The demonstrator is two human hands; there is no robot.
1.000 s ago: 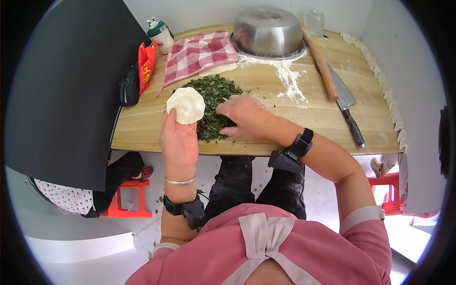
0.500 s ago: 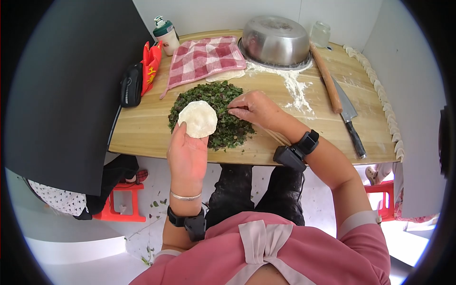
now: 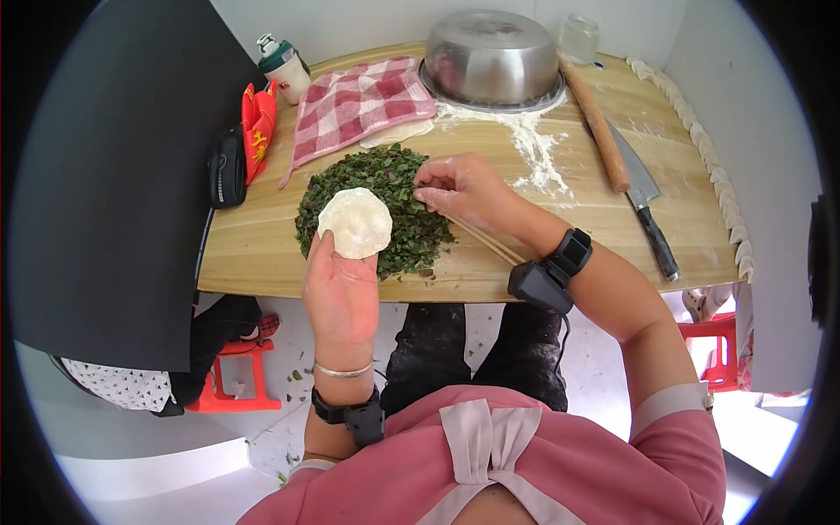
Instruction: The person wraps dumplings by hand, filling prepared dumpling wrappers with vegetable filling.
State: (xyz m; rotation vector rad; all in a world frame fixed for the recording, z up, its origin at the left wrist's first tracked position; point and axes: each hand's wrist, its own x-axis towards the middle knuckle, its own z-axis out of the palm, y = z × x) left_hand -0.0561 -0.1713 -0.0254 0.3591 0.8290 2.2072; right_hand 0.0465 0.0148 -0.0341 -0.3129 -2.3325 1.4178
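Observation:
A round, pale dough wrapper [image 3: 355,223] rests on the fingers of my left hand [image 3: 343,293], palm up, with the thumb over its lower edge. Beneath and behind it spreads a heap of chopped green leaves [image 3: 407,223] on the wooden table [image 3: 254,236]. My right hand [image 3: 464,188] is at the heap's right edge, its fingertips pinched together. A pair of chopsticks [image 3: 490,243] slants from under that hand toward the table's front edge. Whether the pinched fingers hold them or some leaves is hidden.
Behind the heap lie a checked cloth [image 3: 359,105] and an upturned metal basin [image 3: 494,61] beside spilled flour [image 3: 542,149]. A rolling pin [image 3: 595,127] and a knife [image 3: 647,206] lie at right. Folded dough pieces [image 3: 709,157] line the right edge. A bottle [image 3: 284,70] stands back left.
The view has shifted slightly. My right hand has turned a little at the heap's edge, and more of the chopsticks shows. My left hand still holds the wrapper.

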